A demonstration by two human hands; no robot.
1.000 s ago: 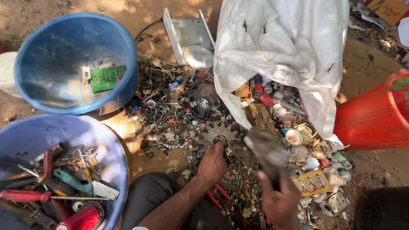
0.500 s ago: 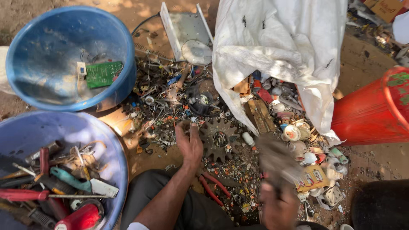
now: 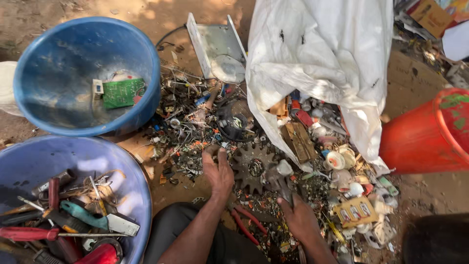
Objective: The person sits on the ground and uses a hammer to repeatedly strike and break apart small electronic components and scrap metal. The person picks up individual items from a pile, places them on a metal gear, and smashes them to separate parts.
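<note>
Head view: two hands sort scrap on bare ground.
Left hand lies open-fingered on small scrap; right hand grips a grey metal piece.

The gear by the left hand is dull, rusty metal with a rough brown face. The hammer in the right hand has a grey, worn metal head, matt and scuffed. The scrap pile is a mix of thin wire, small metal bits and coloured plastic chips, all dusty. The sack is white woven plastic, creased and faintly shiny. Both blue tubs are smooth plastic, scratched and dusted inside; the red bucket is glossy plastic. The green board looks matt. The pliers have smooth red plastic grips. The ground is dry, rough earth.
</note>
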